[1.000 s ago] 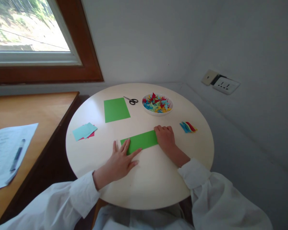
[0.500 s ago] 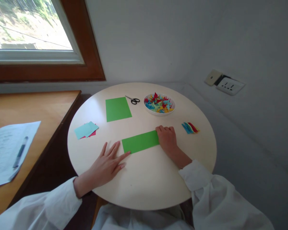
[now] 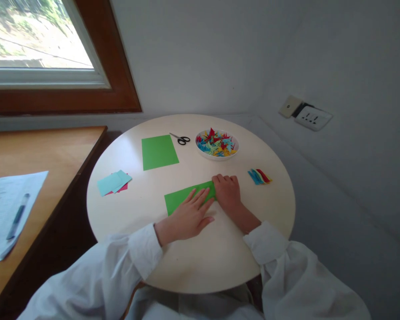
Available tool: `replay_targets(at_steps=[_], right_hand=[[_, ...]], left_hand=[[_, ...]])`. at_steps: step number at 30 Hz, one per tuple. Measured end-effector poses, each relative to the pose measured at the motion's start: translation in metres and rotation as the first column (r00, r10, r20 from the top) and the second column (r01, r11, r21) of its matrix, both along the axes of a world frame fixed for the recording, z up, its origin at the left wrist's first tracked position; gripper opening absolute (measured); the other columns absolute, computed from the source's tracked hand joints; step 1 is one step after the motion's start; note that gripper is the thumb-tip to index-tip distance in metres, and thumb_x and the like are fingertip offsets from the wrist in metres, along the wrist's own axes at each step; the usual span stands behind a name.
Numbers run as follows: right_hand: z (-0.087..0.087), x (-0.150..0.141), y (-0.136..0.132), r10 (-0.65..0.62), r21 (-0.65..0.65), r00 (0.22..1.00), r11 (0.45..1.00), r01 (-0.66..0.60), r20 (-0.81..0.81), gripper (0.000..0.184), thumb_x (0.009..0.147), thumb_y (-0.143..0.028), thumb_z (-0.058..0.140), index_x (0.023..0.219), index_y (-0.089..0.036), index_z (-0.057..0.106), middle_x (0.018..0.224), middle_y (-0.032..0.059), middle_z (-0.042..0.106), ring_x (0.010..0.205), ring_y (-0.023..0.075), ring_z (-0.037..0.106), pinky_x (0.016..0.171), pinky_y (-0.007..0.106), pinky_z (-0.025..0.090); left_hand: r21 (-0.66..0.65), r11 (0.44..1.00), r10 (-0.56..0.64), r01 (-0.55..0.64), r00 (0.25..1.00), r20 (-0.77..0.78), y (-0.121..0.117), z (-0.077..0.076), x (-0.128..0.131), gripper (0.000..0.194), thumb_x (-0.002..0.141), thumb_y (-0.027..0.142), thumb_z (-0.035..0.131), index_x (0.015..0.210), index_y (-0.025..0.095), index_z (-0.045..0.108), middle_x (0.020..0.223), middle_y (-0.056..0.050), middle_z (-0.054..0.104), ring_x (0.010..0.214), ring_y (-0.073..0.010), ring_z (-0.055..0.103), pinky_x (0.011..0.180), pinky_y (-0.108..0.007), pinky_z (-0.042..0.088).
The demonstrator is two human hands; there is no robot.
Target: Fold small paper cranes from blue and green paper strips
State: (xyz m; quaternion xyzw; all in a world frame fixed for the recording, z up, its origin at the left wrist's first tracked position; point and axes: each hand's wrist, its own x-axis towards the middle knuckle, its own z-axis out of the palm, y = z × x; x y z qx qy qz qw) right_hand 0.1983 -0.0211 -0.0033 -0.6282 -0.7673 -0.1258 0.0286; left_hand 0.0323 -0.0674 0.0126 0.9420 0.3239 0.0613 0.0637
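A strip-shaped piece of green paper (image 3: 176, 200) lies at a slight slant on the round white table in front of me. My left hand (image 3: 191, 218) is open on it, the fingers spread across its middle and the thumb apart over the table. At the strip's right end, my right hand (image 3: 227, 192) is closed with curled fingers on the paper's edge, covering that end. Beyond the strip lies a larger green sheet (image 3: 160, 152), flat, with black-handled scissors (image 3: 182, 140) beside its upper right corner.
A white bowl (image 3: 216, 157) of colourful folded paper pieces stands at the back. Folded coloured strips (image 3: 260, 176) lie right, light blue and red paper pieces (image 3: 115, 182) left. A wooden desk (image 3: 70, 151) with written sheets (image 3: 6, 204) and a pen (image 3: 18, 216) adjoins the table (image 3: 193, 271).
My left hand has slid right from the strip's left end to its middle, close to my right hand. My right hand stays at the right end. The whole view has shifted slightly.
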Motion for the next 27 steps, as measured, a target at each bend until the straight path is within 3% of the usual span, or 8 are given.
replay_targets(at_steps=[3,9,19,24,27], right_hand=[[-0.001,0.000,0.000,0.000,-0.003,1.000,1.000,0.000,-0.026,0.018,0.088,-0.011,0.041,0.091,-0.015,0.059,0.090,0.0089,0.064,0.083,0.0227,0.055,0.072,0.035,0.024],[-0.004,0.006,0.003,0.031,-0.029,0.988,0.999,-0.035,-0.149,0.021,0.088,-0.012,0.039,0.091,-0.015,0.060,0.092,0.0103,0.065,0.086,0.0226,0.054,0.075,0.035,0.025],[0.012,0.043,0.027,0.210,-0.201,0.909,0.934,-0.295,-0.360,0.032,0.078,-0.002,0.041,0.091,-0.017,0.067,0.097,0.0035,0.069,0.087,0.0132,0.060,0.078,0.024,0.037],[0.014,0.054,0.032,0.283,-0.162,0.771,0.882,-0.443,-0.570,0.036,0.075,-0.003,0.037,0.091,-0.014,0.068,0.097,0.0071,0.070,0.088,0.0147,0.061,0.084,0.027,0.043],[0.013,0.057,0.034,0.281,-0.157,0.744,0.875,-0.458,-0.606,0.037,0.073,-0.003,0.037,0.091,-0.014,0.068,0.096,0.0077,0.070,0.088,0.0148,0.062,0.085,0.028,0.044]], left_hand=[[-0.011,1.000,0.011,-0.011,1.000,0.001,0.009,-0.011,0.012,0.054,0.094,0.041,0.028,0.134,0.006,0.036,0.142,-0.022,0.036,0.137,-0.0259,0.022,0.110,-0.046,0.020],[0.003,0.999,0.035,-0.035,0.999,0.023,0.009,-0.023,0.009,0.057,0.094,0.045,0.023,0.137,0.010,0.031,0.143,-0.020,0.034,0.136,-0.0258,0.025,0.108,-0.051,0.019],[0.040,0.998,0.043,-0.043,0.999,-0.004,0.012,-0.021,0.016,0.054,0.092,0.049,0.024,0.137,0.022,0.037,0.135,-0.019,0.043,0.130,-0.0299,0.032,0.103,-0.055,0.022],[0.072,0.994,0.079,-0.077,0.997,-0.016,0.010,-0.014,0.024,0.052,0.092,0.049,0.024,0.134,0.024,0.042,0.128,-0.019,0.047,0.121,-0.0318,0.041,0.097,-0.055,0.028],[0.084,0.991,0.105,-0.103,0.994,-0.027,0.009,-0.010,0.029,0.051,0.092,0.049,0.025,0.133,0.025,0.044,0.124,-0.018,0.050,0.116,-0.0316,0.044,0.093,-0.054,0.031]])
